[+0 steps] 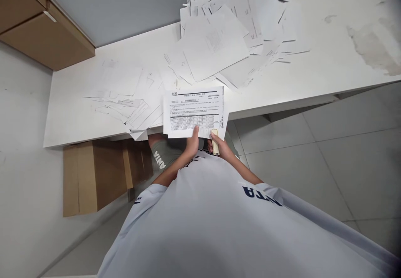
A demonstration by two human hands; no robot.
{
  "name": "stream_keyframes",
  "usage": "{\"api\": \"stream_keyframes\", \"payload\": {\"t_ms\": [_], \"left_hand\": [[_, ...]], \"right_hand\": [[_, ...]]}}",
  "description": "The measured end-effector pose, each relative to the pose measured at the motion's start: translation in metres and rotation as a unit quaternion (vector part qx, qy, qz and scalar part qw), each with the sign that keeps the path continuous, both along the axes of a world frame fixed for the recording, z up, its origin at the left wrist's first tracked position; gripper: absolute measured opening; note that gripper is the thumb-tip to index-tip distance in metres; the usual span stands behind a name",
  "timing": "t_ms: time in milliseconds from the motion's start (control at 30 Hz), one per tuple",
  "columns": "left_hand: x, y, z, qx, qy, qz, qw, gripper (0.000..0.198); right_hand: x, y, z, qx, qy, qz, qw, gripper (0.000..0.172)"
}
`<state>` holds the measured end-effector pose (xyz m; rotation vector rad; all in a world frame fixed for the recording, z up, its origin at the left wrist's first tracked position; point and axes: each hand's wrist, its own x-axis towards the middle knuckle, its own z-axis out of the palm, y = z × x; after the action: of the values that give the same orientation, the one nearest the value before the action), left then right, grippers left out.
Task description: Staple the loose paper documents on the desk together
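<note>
A few printed sheets (pixel 194 106), stacked slightly askew, are held over the table's front edge; the top one bears text, a table and a handwritten mark at the right. My left hand (pixel 193 141) grips the lower edge, thumb on top and fingers hidden underneath. In my right hand (pixel 221 144) is a pale yellow stapler (pixel 215 142), upright at the lower right corner of the sheets. Its top end meets the paper edge; whether the paper lies between its jaws I cannot tell.
A large messy paper pile (pixel 216 39) covers the back middle of the white table (pixel 326 39). Smaller loose papers (pixel 125 110) lie at the left, some past the edge. Cardboard boxes (pixel 106 173) stand beneath; another box (pixel 46 35) is at the upper left.
</note>
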<state>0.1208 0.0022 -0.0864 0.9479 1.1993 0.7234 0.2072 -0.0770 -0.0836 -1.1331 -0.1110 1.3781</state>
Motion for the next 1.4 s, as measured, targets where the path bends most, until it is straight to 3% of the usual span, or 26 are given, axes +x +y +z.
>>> {"api": "stream_keyframes", "payload": {"t_ms": [267, 400, 467, 567, 700, 800, 900, 1000, 1067, 1133, 1167, 1200, 1300, 1400], "left_hand": [[-0.004, -0.002, -0.001, 0.015, 0.004, -0.012, 1.000, 0.045], [0.006, -0.002, 0.014, 0.053, -0.025, -0.020, 0.998, 0.049], [0.029, 0.010, 0.028, 0.043, -0.058, -0.049, 0.996, 0.051], [0.089, 0.048, 0.054, 0.004, -0.102, -0.104, 0.989, 0.052], [0.170, 0.106, 0.086, -0.044, -0.140, -0.094, 0.985, 0.053], [0.188, 0.123, 0.101, -0.096, -0.106, -0.149, 0.978, 0.065], [0.156, 0.107, 0.105, -0.142, -0.068, -0.281, 0.947, 0.078], [0.081, 0.072, 0.099, -0.100, -0.084, -0.418, 0.899, 0.067], [0.018, 0.052, 0.092, -0.011, -0.053, -0.366, 0.929, 0.055], [-0.044, 0.042, 0.085, 0.123, 0.059, -0.217, 0.967, 0.047], [-0.073, 0.041, 0.082, 0.200, 0.139, -0.145, 0.959, 0.043], [-0.100, 0.042, 0.079, 0.272, 0.224, -0.097, 0.931, 0.039], [-0.159, 0.056, 0.079, 0.404, 0.399, -0.048, 0.821, 0.035], [-0.184, 0.080, 0.086, 0.442, 0.466, -0.020, 0.766, 0.043]], "right_hand": [[0.001, 0.000, -0.002, -0.001, -0.013, 0.001, 1.000, 0.047], [0.000, -0.001, 0.002, -0.004, -0.051, -0.006, 0.999, 0.047], [-0.001, -0.001, 0.008, 0.013, -0.084, -0.004, 0.996, 0.049], [0.000, 0.000, 0.020, 0.050, -0.124, 0.029, 0.991, 0.051], [0.008, -0.002, 0.026, 0.072, -0.232, 0.087, 0.966, 0.047], [0.018, -0.008, 0.017, 0.057, -0.336, 0.107, 0.934, 0.042], [0.023, -0.013, 0.000, 0.028, -0.326, 0.107, 0.939, 0.042], [0.019, -0.013, -0.015, 0.025, -0.224, 0.116, 0.967, 0.044], [0.014, -0.010, -0.021, 0.038, -0.182, 0.149, 0.971, 0.047], [0.010, -0.003, -0.024, 0.048, -0.174, 0.187, 0.966, 0.050], [0.009, 0.001, -0.024, 0.048, -0.173, 0.197, 0.964, 0.052], [0.007, 0.006, -0.024, 0.045, -0.174, 0.204, 0.962, 0.053], [-0.003, 0.024, -0.018, 0.055, -0.192, 0.234, 0.952, 0.051], [-0.020, 0.042, -0.006, 0.098, -0.220, 0.278, 0.930, 0.042]]}}
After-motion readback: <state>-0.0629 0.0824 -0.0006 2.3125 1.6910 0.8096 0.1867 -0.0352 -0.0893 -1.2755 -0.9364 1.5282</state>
